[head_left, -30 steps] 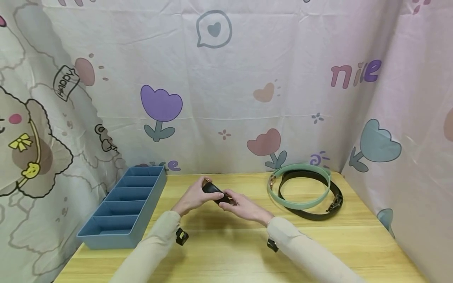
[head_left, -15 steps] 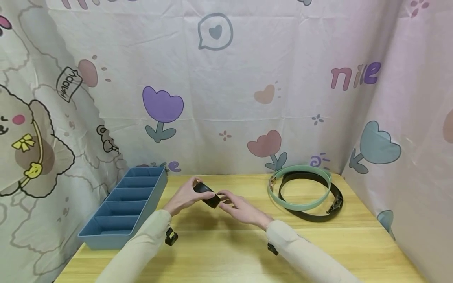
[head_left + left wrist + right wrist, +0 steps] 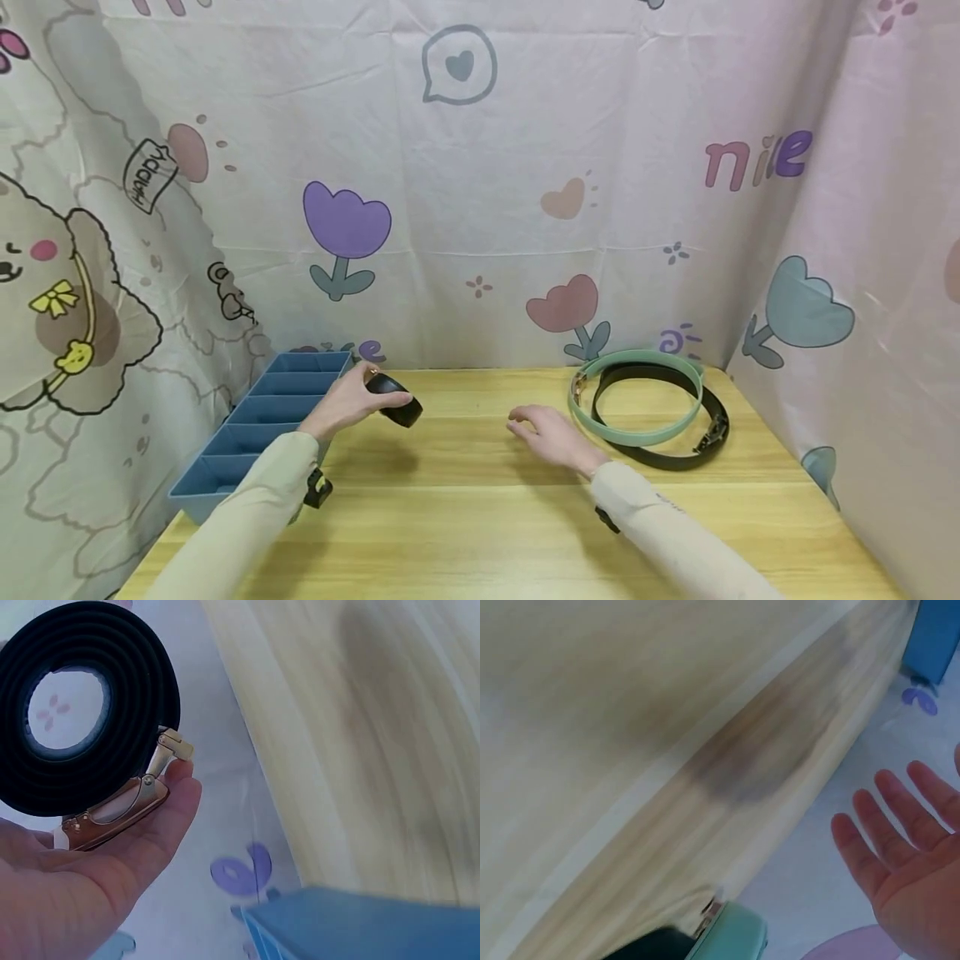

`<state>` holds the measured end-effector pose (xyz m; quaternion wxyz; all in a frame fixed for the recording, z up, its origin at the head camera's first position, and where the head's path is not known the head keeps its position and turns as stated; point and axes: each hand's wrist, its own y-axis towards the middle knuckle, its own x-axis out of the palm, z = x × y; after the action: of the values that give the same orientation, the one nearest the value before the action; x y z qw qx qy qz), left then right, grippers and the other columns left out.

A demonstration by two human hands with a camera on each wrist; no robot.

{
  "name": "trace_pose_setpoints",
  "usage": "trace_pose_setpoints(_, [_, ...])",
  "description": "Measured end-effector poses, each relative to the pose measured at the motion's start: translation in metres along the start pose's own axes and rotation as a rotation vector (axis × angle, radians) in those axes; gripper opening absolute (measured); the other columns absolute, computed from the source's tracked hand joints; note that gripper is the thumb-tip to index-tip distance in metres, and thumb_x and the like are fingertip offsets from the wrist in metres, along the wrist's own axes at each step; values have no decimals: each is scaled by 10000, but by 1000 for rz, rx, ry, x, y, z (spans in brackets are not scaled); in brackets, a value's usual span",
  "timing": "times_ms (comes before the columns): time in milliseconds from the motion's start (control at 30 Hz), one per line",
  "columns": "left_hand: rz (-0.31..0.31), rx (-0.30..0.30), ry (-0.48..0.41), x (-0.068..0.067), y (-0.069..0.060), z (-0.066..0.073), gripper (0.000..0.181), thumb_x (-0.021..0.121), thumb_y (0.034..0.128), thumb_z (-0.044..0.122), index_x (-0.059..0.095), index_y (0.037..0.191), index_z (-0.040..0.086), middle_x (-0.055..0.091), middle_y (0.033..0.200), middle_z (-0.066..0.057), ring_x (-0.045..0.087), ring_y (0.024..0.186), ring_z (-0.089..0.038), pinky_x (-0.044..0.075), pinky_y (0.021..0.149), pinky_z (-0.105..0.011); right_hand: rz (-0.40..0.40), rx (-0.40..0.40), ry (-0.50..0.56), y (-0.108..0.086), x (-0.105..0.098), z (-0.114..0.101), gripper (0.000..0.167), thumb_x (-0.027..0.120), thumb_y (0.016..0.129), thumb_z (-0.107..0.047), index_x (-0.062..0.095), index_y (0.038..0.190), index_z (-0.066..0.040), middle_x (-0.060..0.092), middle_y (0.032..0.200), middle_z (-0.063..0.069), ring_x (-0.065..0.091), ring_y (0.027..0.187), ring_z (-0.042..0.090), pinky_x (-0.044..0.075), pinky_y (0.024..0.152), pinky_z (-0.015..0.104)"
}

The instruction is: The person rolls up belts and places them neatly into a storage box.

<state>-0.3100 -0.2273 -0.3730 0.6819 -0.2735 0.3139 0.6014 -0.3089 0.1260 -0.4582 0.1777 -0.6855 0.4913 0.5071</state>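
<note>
A black belt (image 3: 393,400), rolled into a tight coil, is gripped by my left hand (image 3: 350,402) above the table beside the blue divided box. In the left wrist view the coil (image 3: 139,690) shows its round layers and a gold-coloured buckle (image 3: 124,810) lying against the fingers of my left hand (image 3: 97,885). My right hand (image 3: 555,437) hovers over the table to the left of the looped belts, holding nothing. In the right wrist view the fingers of my right hand (image 3: 915,862) are extended and apart.
The blue box (image 3: 291,409) with several compartments stands at the table's left. A green belt (image 3: 647,436) lies looped over a black belt (image 3: 671,460) at the right. A patterned curtain (image 3: 465,208) hangs behind the wooden table (image 3: 480,517).
My left hand has carried the coiled belt leftward to beside the box. My right hand has let go of the coil and moved away to the right.
</note>
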Motion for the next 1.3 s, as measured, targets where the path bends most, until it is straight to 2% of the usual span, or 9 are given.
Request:
trace_pose_setpoints(167, [22, -44, 56, -20, 2, -13, 1086, 665, 726, 749, 304, 1468, 42, 400, 1463, -241, 513, 1199, -373, 467, 895, -480, 34, 62, -104, -5, -6, 12, 318, 535, 995, -394, 707, 1135, -166, 706, 1164, 0, 653, 1089, 213, 500, 938, 452])
trace_pose_setpoints(333, [46, -91, 95, -43, 4, -31, 1168, 637, 738, 764, 230, 1494, -28, 341, 1475, -303, 436, 1267, -469, 444, 944, -571, 59, 69, -173, -12, -10, 22, 243, 586, 973, -357, 724, 1067, -181, 717, 1088, -15, 668, 988, 190, 520, 850, 423])
trace_pose_setpoints(467, [55, -127, 129, -59, 5, -47, 1216, 603, 746, 786, 176, 1504, -63, 282, 1496, -341, 379, 1298, -524, 395, 990, -631, 87, 85, -195, -17, -13, 27, 186, 622, 954, -326, 726, 1022, -187, 719, 1042, -23, 666, 929, 180, 524, 782, 400])
trace_pose_setpoints(700, [69, -182, 185, -81, 1, -71, 1231, 574, 740, 813, 207, 1464, -113, 359, 1406, -381, 449, 1214, -535, 449, 899, -617, 98, 97, -195, -21, -15, 31, 163, 643, 941, -314, 731, 1001, -191, 718, 1019, -27, 671, 909, 187, 528, 761, 408])
trace_pose_setpoints(800, [86, -211, 212, -88, 1, -82, 1265, 567, 733, 824, 172, 1467, -128, 327, 1415, -406, 432, 1212, -557, 453, 883, -624, 98, 75, -191, -22, -13, 30, 152, 648, 938, -303, 736, 989, -190, 718, 1014, -27, 671, 931, 187, 527, 797, 407])
trace_pose_setpoints(933, [98, -241, 255, -92, 1, -94, 1289, 583, 741, 804, 107, 1467, -148, 286, 1419, -439, 402, 1210, -590, 430, 908, -659, 98, 30, -182, -22, -12, 27, 147, 651, 935, -285, 740, 984, -179, 724, 1020, -15, 670, 966, 192, 518, 854, 415])
trace_pose_setpoints(1100, [72, -236, 329, -87, 2, -108, 1210, 642, 735, 757, 207, 1439, -125, 331, 1386, -444, 423, 1173, -593, 417, 919, -671, 87, 3, -158, -22, -10, 23, 144, 645, 938, -274, 740, 985, -176, 727, 1030, -6, 671, 976, 201, 516, 862, 429])
trace_pose_setpoints(1300, [28, -233, 397, -80, 9, -116, 1133, 685, 728, 712, 308, 1390, -126, 405, 1320, -444, 476, 1117, -571, 443, 887, -660, 10, -9, -132, -21, -7, 18, 176, 623, 954, -267, 739, 1031, -160, 723, 1059, -18, 672, 1004, 186, 533, 857, 416])
